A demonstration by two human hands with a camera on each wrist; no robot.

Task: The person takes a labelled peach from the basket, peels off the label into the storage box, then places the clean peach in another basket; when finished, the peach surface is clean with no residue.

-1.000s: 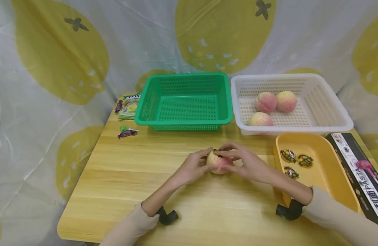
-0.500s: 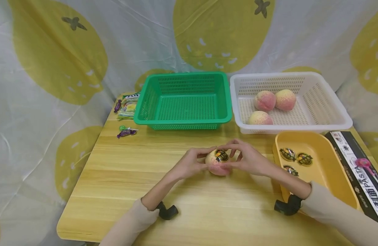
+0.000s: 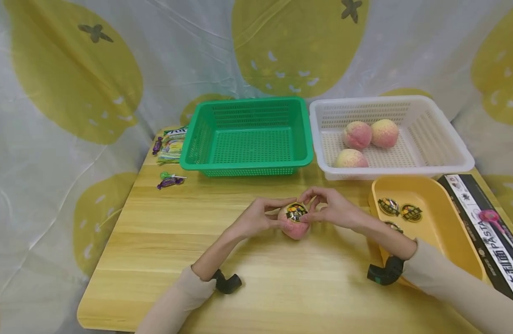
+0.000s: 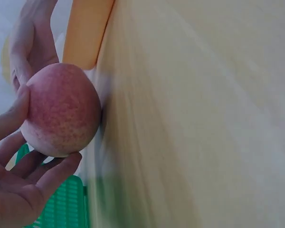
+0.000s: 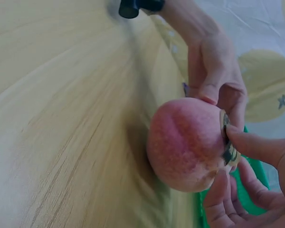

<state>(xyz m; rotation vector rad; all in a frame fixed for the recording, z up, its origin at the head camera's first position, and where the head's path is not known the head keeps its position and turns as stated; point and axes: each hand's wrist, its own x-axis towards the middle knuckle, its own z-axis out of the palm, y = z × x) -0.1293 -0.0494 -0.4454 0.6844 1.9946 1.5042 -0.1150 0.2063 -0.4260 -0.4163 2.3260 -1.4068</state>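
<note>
Two hands: one pink-and-yellow round peach [image 3: 295, 226] is held between them just above the pale wooden desk [image 3: 164, 241], near its middle.
Left hand [image 3: 256, 222]: fingers are curled round the peach's left side, steadying it.
Right hand [image 3: 333, 211]: fingertips are pressed on a round black-and-gold sticker [image 3: 296, 211] on the top of the peach, the fruit being pinched from the right.
Step in hand: the sticker appears to be smoothed onto the fruit.
Next move: judged to call for firm pressing at the edges, then a release.
Surroundings: three peaches [image 3: 356, 134] lie in the white plastic basket [image 3: 448, 139]; the green plastic basket [image 3: 198, 153] is seen beside it; more stickers [image 3: 400, 211] lie in the yellow plastic tray [image 3: 452, 232].
</note>
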